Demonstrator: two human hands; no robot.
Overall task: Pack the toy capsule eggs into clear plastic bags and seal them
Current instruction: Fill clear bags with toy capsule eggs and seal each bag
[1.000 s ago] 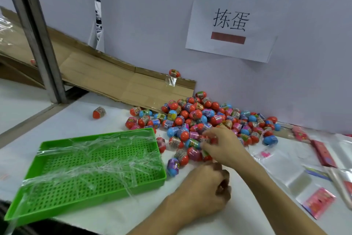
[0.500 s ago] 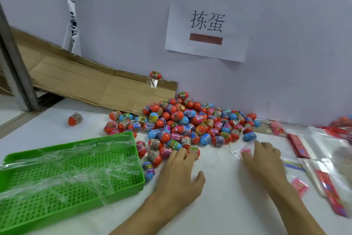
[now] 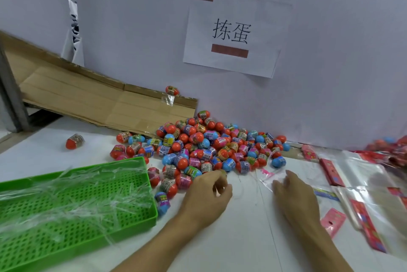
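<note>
A heap of red and blue capsule eggs lies against the back wall. My left hand is at the heap's near edge, fingers curled around one egg that barely shows at the fingertips. My right hand lies to the right of it on a small clear plastic bag with pink print. Thumb and fingers pinch the bag's near edge. More flat clear bags lie further right.
A green perforated tray with clear plastic strips in it sits at the left, eggs touching its right side. One stray egg lies far left. Flattened cardboard leans at the back. Red and pink header cards lie at the right.
My left hand went from flat on the table to curled around an egg at the heap's edge. My right hand moved off the heap to the clear bag and now pinches it.
</note>
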